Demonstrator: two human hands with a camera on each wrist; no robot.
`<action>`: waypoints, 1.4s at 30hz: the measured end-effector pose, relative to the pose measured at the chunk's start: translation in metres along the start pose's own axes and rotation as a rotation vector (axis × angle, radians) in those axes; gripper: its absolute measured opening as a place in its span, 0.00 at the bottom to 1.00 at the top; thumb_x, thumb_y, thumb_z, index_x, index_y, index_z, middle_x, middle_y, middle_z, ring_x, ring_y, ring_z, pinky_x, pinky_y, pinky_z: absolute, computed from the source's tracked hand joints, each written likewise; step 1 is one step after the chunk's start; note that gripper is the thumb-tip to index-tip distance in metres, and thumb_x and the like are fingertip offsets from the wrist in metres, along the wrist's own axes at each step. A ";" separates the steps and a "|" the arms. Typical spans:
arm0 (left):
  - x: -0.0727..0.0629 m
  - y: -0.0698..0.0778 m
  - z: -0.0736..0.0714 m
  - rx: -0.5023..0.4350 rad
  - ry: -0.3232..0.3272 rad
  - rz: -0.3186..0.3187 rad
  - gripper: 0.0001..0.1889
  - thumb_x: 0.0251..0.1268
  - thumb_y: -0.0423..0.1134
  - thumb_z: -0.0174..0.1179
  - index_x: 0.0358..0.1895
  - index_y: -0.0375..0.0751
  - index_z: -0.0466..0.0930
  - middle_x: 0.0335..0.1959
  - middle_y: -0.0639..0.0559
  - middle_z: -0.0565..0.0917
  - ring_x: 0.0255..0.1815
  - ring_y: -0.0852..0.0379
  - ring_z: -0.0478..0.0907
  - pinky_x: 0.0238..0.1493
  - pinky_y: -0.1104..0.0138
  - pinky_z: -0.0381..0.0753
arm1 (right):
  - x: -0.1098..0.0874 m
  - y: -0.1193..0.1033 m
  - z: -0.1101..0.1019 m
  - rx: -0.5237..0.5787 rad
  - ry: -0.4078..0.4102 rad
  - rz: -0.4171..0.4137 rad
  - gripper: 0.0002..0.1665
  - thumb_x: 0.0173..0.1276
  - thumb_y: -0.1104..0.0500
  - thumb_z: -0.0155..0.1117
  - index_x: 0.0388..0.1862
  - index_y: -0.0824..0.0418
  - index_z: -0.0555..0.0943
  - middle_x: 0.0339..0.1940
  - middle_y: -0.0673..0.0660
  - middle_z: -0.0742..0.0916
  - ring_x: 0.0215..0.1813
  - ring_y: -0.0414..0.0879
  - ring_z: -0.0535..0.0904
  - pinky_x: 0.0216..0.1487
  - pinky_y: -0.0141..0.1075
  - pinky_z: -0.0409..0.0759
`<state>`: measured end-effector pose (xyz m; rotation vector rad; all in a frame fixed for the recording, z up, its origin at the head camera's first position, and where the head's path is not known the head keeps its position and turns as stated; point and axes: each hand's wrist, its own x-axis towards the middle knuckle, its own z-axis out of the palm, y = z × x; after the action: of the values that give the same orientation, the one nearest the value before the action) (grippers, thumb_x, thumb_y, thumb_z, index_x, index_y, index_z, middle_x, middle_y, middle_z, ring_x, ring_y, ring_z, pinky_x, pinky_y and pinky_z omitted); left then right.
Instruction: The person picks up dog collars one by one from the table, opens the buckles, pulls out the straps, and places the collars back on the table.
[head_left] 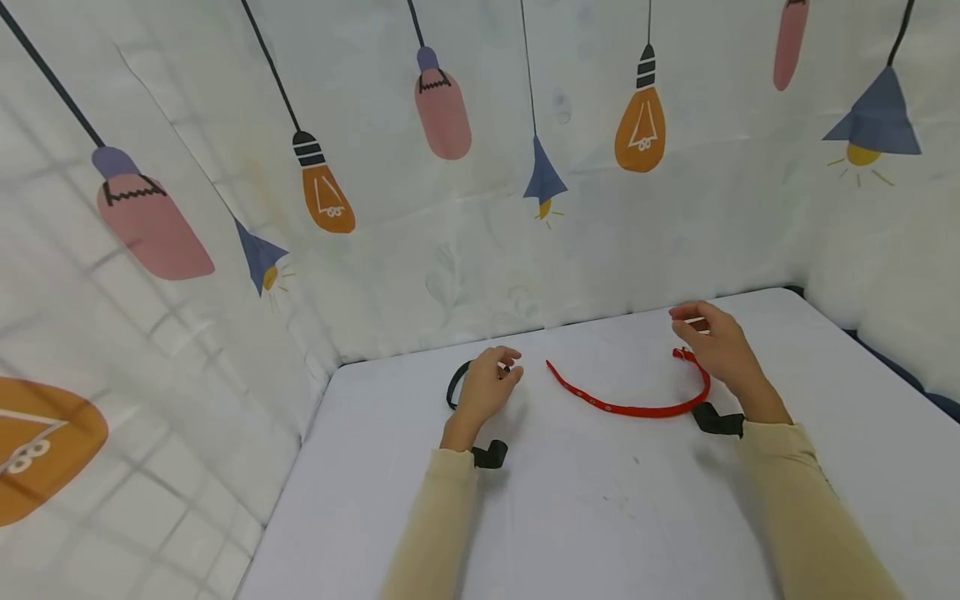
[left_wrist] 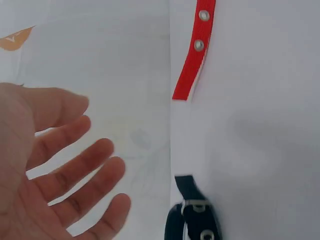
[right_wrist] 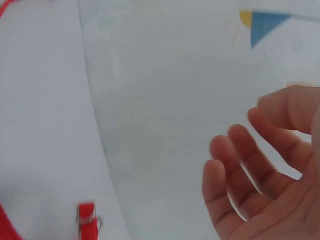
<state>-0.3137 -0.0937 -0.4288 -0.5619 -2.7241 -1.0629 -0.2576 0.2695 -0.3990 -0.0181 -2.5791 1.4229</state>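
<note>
Dark strap (left_wrist: pixel 200 217) on bench (head_left: pixel 585 517), looped through its buckle. Left hand (head_left: pixel 487 387) partly covers it in head view; fingers spread, loosely bent. Red strap (head_left: pixel 633 412) lies in a curve between the 2 hands. Right hand (head_left: pixel 716 343) near its buckle end, fingers relaxed.

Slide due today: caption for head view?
Empty left hand and right hand above white table with curved red strap and dark strap.

The right hand (right_wrist: pixel 285 202) is held, loosely curved, before the wall (right_wrist: pixel 160 125). On the table (right_wrist: pixel 45 110) a red strap (right_wrist: pixel 89 230) is seen; the wall is printed with a blue-and-yellow shape (right_wrist: pixel 265 26).
</note>
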 end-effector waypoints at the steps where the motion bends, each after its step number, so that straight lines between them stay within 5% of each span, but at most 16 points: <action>1: -0.002 -0.004 -0.004 -0.005 0.037 0.009 0.12 0.73 0.40 0.62 0.54 0.45 0.84 0.47 0.46 0.85 0.41 0.54 0.81 0.42 0.62 0.79 | -0.001 -0.007 0.005 0.008 0.004 -0.035 0.27 0.83 0.46 0.48 0.70 0.61 0.71 0.67 0.66 0.76 0.65 0.63 0.72 0.51 0.41 0.78; 5: -0.008 -0.021 -0.018 -0.017 0.163 0.011 0.08 0.71 0.36 0.62 0.49 0.42 0.85 0.41 0.50 0.86 0.40 0.55 0.81 0.42 0.63 0.80 | -0.002 -0.027 0.031 0.037 -0.020 -0.148 0.22 0.83 0.49 0.51 0.66 0.60 0.74 0.61 0.63 0.80 0.59 0.57 0.77 0.51 0.38 0.77; 8: -0.014 -0.033 -0.027 -0.007 0.195 -0.009 0.07 0.71 0.35 0.62 0.48 0.41 0.85 0.41 0.50 0.87 0.40 0.55 0.81 0.43 0.63 0.80 | -0.003 -0.038 0.055 0.073 -0.083 -0.208 0.18 0.82 0.52 0.54 0.63 0.59 0.75 0.58 0.60 0.82 0.56 0.55 0.79 0.53 0.41 0.78; 20: -0.027 -0.065 -0.029 0.224 -0.126 -0.085 0.13 0.66 0.41 0.68 0.51 0.44 0.85 0.42 0.48 0.84 0.42 0.52 0.78 0.47 0.56 0.77 | -0.016 -0.056 0.147 0.115 -0.348 -0.249 0.16 0.77 0.58 0.60 0.62 0.56 0.77 0.51 0.55 0.83 0.48 0.47 0.79 0.48 0.39 0.79; 26: -0.026 -0.068 -0.025 0.313 -0.155 -0.144 0.16 0.66 0.44 0.69 0.54 0.44 0.85 0.43 0.49 0.87 0.49 0.48 0.78 0.52 0.47 0.72 | -0.017 -0.051 0.175 0.105 -0.448 -0.169 0.20 0.76 0.59 0.62 0.64 0.60 0.76 0.49 0.56 0.84 0.43 0.47 0.80 0.43 0.37 0.77; 33: -0.028 -0.067 -0.022 0.314 -0.149 -0.149 0.09 0.65 0.40 0.69 0.46 0.44 0.87 0.37 0.52 0.87 0.42 0.52 0.80 0.48 0.51 0.70 | -0.012 -0.049 0.198 0.107 -0.489 -0.076 0.21 0.76 0.58 0.62 0.65 0.57 0.77 0.48 0.53 0.85 0.42 0.45 0.81 0.41 0.37 0.78; 42: -0.027 -0.070 -0.022 0.305 -0.149 -0.130 0.07 0.64 0.38 0.70 0.44 0.46 0.88 0.33 0.54 0.85 0.37 0.56 0.78 0.46 0.54 0.70 | 0.007 -0.052 0.224 0.019 -0.489 -0.088 0.23 0.75 0.60 0.63 0.67 0.55 0.76 0.47 0.55 0.86 0.38 0.44 0.81 0.37 0.35 0.77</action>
<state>-0.3165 -0.1636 -0.4633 -0.4352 -3.0085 -0.6301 -0.2993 0.0549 -0.4706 0.4989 -2.8919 1.5775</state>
